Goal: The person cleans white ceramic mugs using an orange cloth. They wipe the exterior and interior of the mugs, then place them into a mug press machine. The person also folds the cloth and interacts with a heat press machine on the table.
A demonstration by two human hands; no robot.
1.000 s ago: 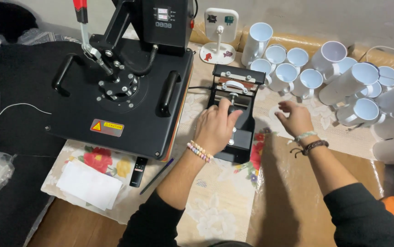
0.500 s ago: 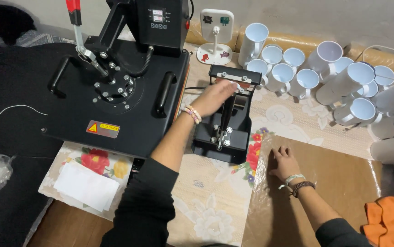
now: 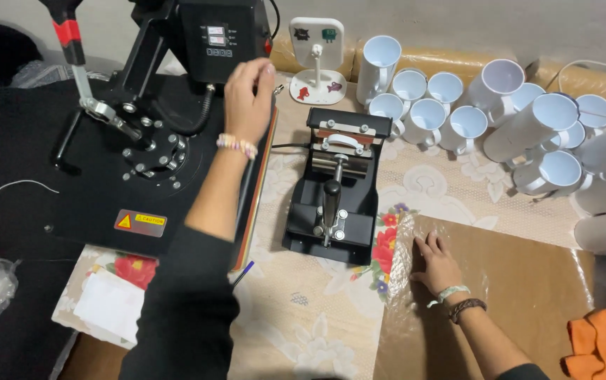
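Left hand (image 3: 248, 91), fingers loosely spread and gripping nothing, reaches to the control box of the big black flat heat press (image 3: 141, 151) at the surface's left; right hand (image 3: 435, 264) lies open and flat on the brown cardboard sheet (image 3: 500, 295). The press looks heavy, rigid metal, best worked by its red-banded lever (image 3: 70, 39). One small black mug press (image 3: 334, 190) stands between the hands; about sixteen white ceramic mugs (image 3: 426, 119), fragile, crowd the back right.
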